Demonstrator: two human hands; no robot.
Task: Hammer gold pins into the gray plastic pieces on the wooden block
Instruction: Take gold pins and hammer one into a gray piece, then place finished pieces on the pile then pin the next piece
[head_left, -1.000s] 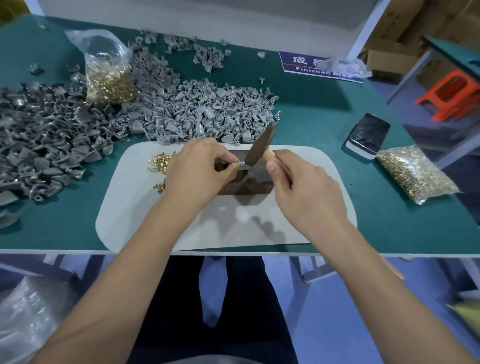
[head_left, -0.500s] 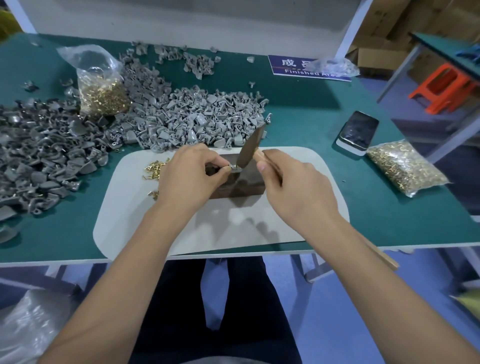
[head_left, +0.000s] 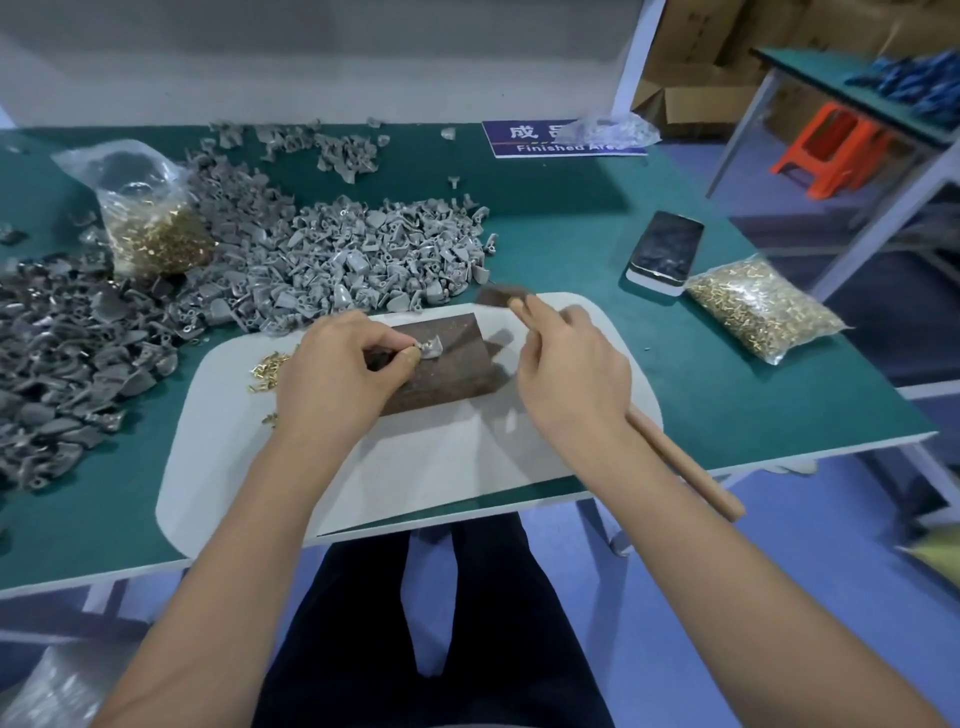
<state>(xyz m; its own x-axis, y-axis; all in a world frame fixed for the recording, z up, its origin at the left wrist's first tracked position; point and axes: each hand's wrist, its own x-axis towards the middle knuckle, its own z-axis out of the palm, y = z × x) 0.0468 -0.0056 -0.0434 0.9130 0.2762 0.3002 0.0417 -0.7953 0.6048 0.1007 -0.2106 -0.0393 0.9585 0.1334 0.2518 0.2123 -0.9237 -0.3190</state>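
**At the block: hammer lifted off the pin**

Near the middle of the front edge of the tabletop, on the pale mat (head_left: 441, 467), you are pinching a gray plastic piece (head_left: 430, 348) against the top of the wooden block (head_left: 447, 364) with your left hand (head_left: 343, 374), thumb and forefinger clamped together on its left end. Whether a gold pin is standing in it is too small to tell.

Your right hand (head_left: 571, 374) is curling its fingers tight around the hammer (head_left: 675, 457) handle. Half a second ago the head was resting on the piece between your hands; now it is swinging up and away, hovering blurred over the far edge of the mat, clear of the block. I am reading that either as the backswing before another blow or as the end of this pin, and the frames are not settling which. Your pinch is sitting just beside where the head would be landing.

Loose gold pins (head_left: 267, 366) are lying on the mat's left part, just beyond your left hand. The heap of gray pieces (head_left: 322, 260) is spreading over the left and rear of the tabletop, with one bag of pins (head_left: 156, 228) standing in it and another bag (head_left: 758, 312) lying toward the right edge beside a phone (head_left: 665, 254).

At the rear edge a blue sign (head_left: 540, 140) is showing white Chinese characters and the English words "Finished Area", partly covered by a crumpled clear bag (head_left: 613, 130).
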